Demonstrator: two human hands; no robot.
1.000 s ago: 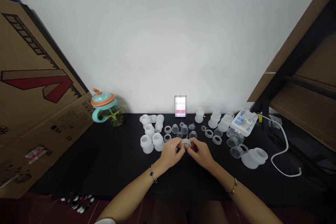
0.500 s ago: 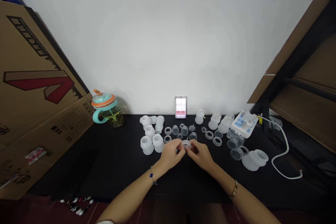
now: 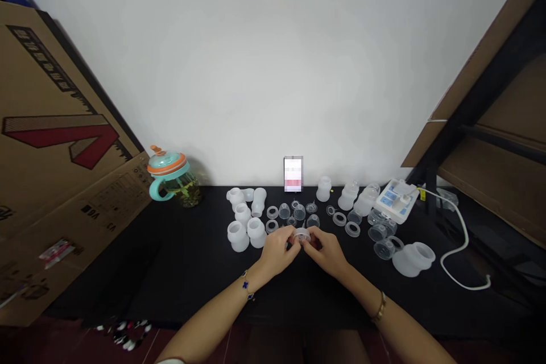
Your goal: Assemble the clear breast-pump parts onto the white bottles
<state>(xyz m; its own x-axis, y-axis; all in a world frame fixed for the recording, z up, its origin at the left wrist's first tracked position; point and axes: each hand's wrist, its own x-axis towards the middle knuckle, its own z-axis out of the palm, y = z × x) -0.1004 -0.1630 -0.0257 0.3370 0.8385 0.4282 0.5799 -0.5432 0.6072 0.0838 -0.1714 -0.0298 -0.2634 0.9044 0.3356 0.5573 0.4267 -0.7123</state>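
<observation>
Between my two hands is a translucent bottle collar ring (image 3: 302, 234), gripped at its two sides above the black table. My left hand (image 3: 278, 248) pinches its left edge, and my right hand (image 3: 325, 250) has fingers and thumb closed on the right edge. A clear nipple seems to be fitted in the ring, though my fingers hide part of it. Just beyond lie clear domed caps (image 3: 299, 212), nipples (image 3: 311, 207) and loose collar rings (image 3: 272, 226). White baby bottles (image 3: 238, 236) stand in a group left of my hands.
Assembled bottles (image 3: 348, 195) stand at the back right, beside a white power strip (image 3: 397, 201) with a cable. A wide bottle (image 3: 413, 259) lies at the right. A lit phone (image 3: 293, 174) leans on the wall. A teal-lidded jug (image 3: 174, 180) and a cardboard box (image 3: 60, 142) are at the left.
The view has shifted very slightly. Both hands stay in nearly the same place, still holding the collar ring.
</observation>
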